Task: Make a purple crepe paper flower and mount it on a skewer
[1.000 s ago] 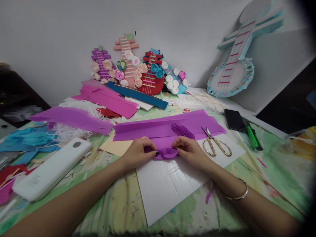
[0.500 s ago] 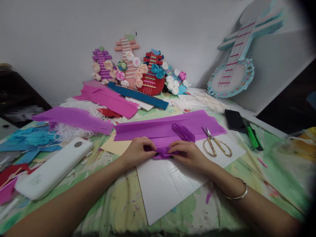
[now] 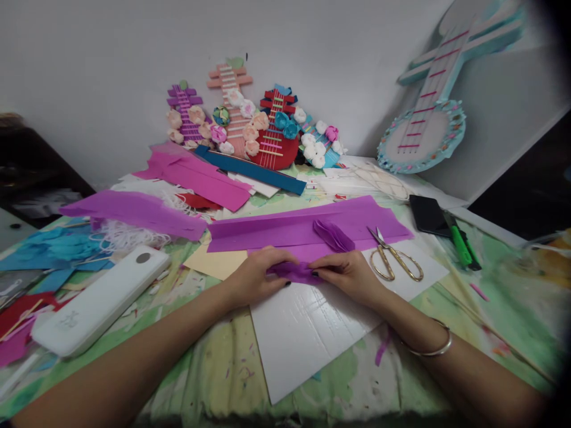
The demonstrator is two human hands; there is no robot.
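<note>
Between my two hands is a small crumpled piece of purple crepe paper (image 3: 298, 272), above a white board (image 3: 307, 333). My left hand (image 3: 259, 274) grips its left end between thumb and fingers. At the other end, my right hand (image 3: 350, 274) pinches the paper between thumb and forefinger. Just behind the hands lies a wide purple crepe paper sheet (image 3: 267, 233), with a stack of purple petal-shaped pieces (image 3: 333, 236) on it. Gold-handled scissors (image 3: 395, 255) rest to the right of my right hand, blades slightly apart.
A white oblong device (image 3: 102, 300) lies at left, near blue paper (image 3: 57, 244). Pink paper (image 3: 196, 175) and a dark blue strip (image 3: 254, 170) lie behind. Several decorated paper instruments (image 3: 274, 142) lean against the wall. At right are a black phone (image 3: 428, 215) and a green cutter (image 3: 459, 245).
My left fingers have shifted on the crepe paper, with the thumb lower and further from the forefinger. My right hand now pinches nearer the middle. The view has moved slightly.
</note>
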